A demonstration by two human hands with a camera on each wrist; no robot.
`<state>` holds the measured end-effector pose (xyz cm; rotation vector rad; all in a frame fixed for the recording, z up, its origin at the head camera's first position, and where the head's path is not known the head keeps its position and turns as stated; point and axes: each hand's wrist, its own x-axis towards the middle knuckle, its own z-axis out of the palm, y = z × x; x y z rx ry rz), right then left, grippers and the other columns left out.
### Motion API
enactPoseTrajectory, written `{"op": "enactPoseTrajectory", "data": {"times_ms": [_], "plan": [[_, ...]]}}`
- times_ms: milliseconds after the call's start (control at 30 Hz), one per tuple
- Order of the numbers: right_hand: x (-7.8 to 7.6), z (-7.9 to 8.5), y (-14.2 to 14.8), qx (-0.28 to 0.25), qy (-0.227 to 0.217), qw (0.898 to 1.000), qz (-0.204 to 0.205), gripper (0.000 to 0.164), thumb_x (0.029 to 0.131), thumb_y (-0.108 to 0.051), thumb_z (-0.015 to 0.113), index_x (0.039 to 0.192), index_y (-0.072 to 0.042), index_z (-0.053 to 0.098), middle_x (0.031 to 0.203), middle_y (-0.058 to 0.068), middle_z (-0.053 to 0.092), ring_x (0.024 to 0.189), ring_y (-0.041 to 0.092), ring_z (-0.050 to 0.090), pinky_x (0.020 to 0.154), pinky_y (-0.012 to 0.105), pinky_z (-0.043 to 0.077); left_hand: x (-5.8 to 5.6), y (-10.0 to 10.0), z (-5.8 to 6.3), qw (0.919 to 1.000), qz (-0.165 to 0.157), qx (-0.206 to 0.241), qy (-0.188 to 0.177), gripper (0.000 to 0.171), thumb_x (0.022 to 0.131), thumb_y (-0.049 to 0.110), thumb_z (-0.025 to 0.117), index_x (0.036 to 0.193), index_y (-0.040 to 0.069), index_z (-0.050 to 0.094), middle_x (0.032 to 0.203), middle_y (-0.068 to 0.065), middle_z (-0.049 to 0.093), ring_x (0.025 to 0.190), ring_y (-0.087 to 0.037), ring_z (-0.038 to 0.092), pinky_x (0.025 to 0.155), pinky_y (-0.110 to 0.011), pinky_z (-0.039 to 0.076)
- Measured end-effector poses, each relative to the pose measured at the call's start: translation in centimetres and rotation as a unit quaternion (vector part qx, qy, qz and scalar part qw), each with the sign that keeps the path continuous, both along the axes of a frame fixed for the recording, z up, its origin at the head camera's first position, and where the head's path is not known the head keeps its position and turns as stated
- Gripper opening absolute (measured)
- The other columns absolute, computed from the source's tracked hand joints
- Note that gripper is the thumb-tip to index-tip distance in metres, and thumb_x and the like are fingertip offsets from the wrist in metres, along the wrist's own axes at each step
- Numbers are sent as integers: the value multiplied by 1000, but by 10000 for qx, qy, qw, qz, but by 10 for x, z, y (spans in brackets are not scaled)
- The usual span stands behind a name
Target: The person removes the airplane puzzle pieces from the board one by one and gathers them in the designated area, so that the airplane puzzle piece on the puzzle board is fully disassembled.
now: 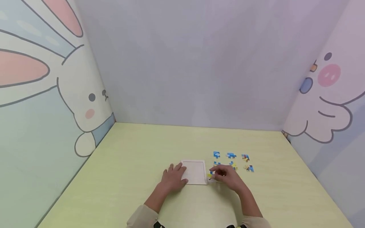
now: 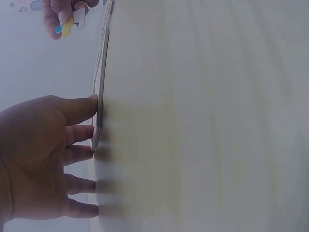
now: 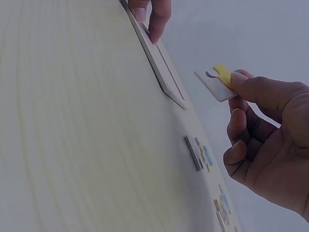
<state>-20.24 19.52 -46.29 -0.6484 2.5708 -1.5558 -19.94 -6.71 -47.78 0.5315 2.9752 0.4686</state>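
Observation:
A square white puzzle tray (image 1: 196,172) with a thin dark inner line lies flat on the table. My left hand (image 1: 172,178) rests at its left edge with fingers spread, thumb near the front corner; the left wrist view shows these fingers (image 2: 79,185) straight. Just right of the tray, my right hand (image 1: 229,178) pinches a jigsaw puzzle piece (image 3: 223,87) between thumb and fingertips, raised above the table. The piece is white with yellow and a bit of blue, and the thumb covers part of it.
Several loose jigsaw pieces (image 1: 231,155) lie in rows on the pale yellow table (image 1: 142,148), right of the tray; the right hand partly hides the nearest ones. A grey wall (image 1: 194,69) stands behind, with cartoon-printed panels (image 1: 88,120) at both sides.

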Motion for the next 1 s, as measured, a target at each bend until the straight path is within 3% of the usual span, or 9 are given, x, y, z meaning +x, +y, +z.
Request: {"op": "enactPoseTrajectory", "data": {"times_ms": [267,600,1000], "plan": [[7,-3,28,-146,-499,9971,-562,23,82,-12,71,101,1,66,79,8,59,66,13,51,57,25,43,0,1,1,10000,2,-48,-46,50,89,35,59,132,11,50,141,-12,40,127,-46,31,94,-61,30],[16,1,63,-281,-826,9900,-1112,19,85,-5,67,101,4,66,95,13,63,73,15,53,61,30,46,1,3,4,10000,14,34,-58,48,89,34,59,130,10,51,141,-13,40,126,-47,31,94,-62,30],[24,-4,92,87,-962,9793,-1779,23,83,-10,70,103,1,66,88,9,61,71,15,51,58,28,44,-1,5,5,9999,87,-25,-98,50,90,34,59,132,10,50,142,-12,39,127,-47,30,95,-62,28]]}}
